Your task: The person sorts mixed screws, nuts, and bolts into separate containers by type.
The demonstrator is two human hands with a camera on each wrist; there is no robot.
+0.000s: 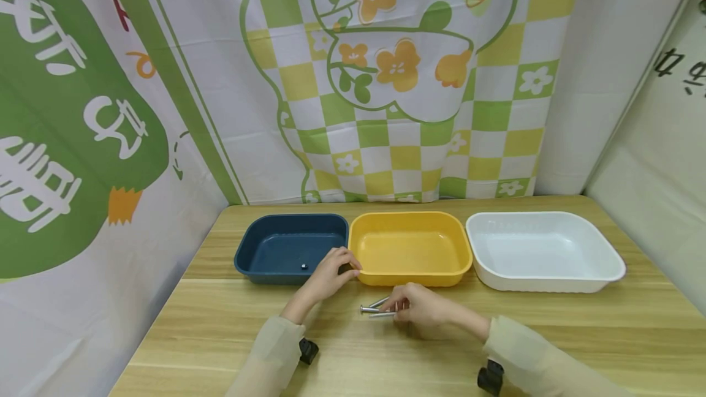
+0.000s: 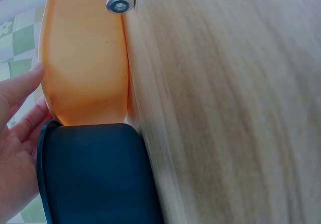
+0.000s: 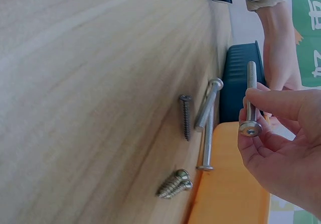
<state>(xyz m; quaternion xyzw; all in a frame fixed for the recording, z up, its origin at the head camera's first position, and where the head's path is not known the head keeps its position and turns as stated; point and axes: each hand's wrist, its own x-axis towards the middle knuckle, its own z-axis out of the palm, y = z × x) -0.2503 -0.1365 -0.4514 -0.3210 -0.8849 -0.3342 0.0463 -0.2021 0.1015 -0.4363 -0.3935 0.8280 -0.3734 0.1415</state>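
Back cloth (image 1: 408,155): hung checked green, yellow, white.
Left cloth (image 1: 138,274): bore green patch (image 1: 33,90).
Right cloth (image 1: 656,158): hung pale.
Table (image 1: 193,336): showed wood grain.

The sleeves (image 1: 276,348) are pale beige, each with a small black device (image 1: 308,351) beside it.

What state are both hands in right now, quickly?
Left hand: at the yellow tray rim; whether gripping cannot be told.
Right hand: closed, holding a silver bolt.
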